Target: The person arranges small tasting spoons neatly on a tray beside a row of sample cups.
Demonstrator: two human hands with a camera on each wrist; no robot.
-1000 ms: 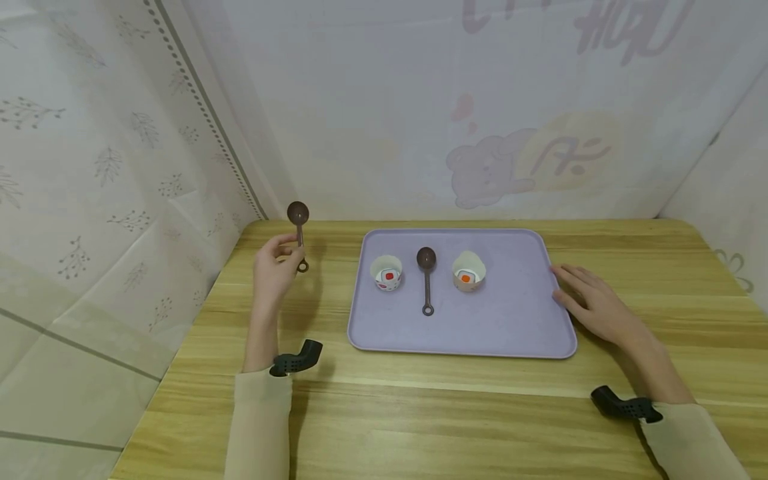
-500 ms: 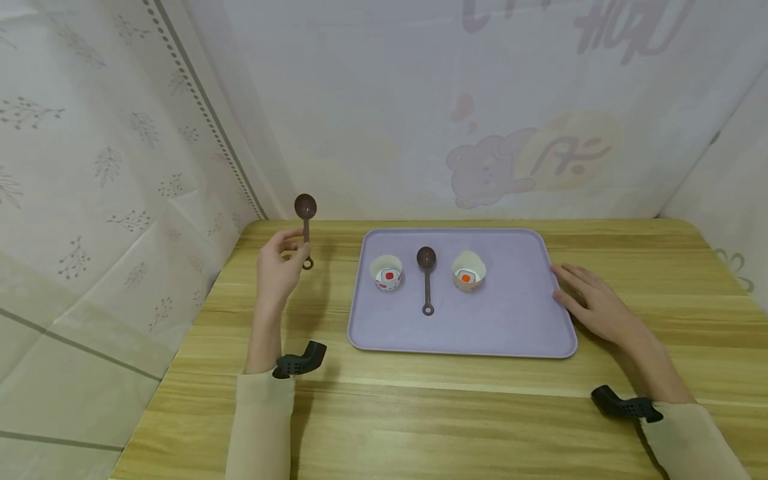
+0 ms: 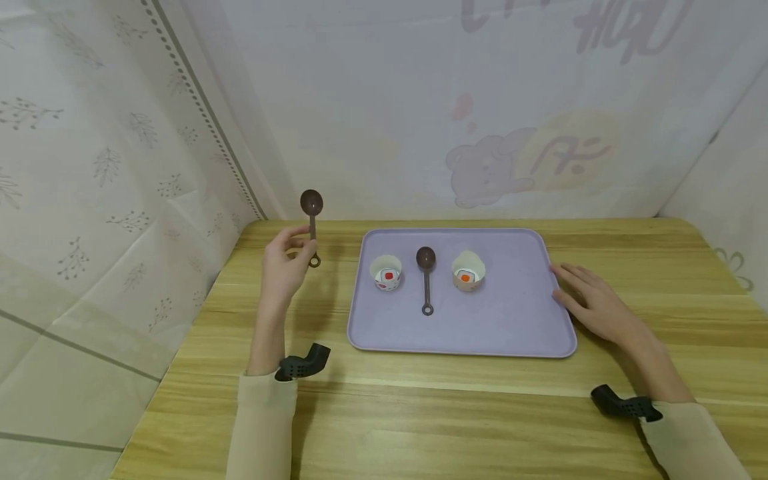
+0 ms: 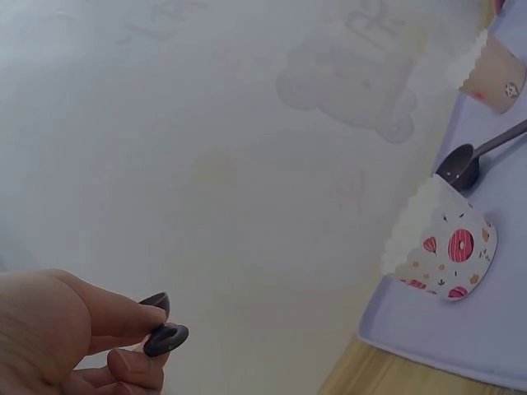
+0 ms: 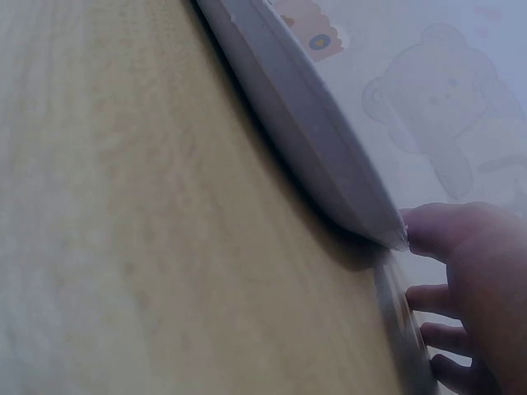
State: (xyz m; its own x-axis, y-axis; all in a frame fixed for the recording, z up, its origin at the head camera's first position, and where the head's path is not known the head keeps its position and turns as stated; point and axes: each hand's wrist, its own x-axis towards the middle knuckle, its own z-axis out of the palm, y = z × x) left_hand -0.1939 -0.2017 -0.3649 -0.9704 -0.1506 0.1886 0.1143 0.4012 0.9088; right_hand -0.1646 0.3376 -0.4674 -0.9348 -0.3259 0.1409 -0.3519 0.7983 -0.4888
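- So the brown spoon [image 3: 312, 208] is up in the air over the bench [image 3: 420, 413], just off the tray's left side, bowl end up.
- Left hand [image 3: 285, 265]: the grip is a thumb-and-finger pinch on that spoon's handle.
- Lilac tray [image 3: 510, 313] sits flat on the bench with a second spoon [image 3: 427, 263] lying on it, between the spotted cup [image 3: 389, 285] and the peach cup [image 3: 468, 286]. There's a bit of red in the bottom of one cup and orange in the other, can't tell what exactly.
- Right hand [image 3: 594, 305]: the grip is relaxed and spread, thumb touching the tray's right edge.
- Bench is wood, yellowish with streaky grain running side to side, corners rounded at the back.
- Behind it hangs a pale sheet [image 3: 360, 133] with a faded bear [image 3: 486, 170], hearts and lettering.
- Off to the left, a whitish curtain [image 3: 120, 200] with little grey sprigs and a dotted stripe near the corner.
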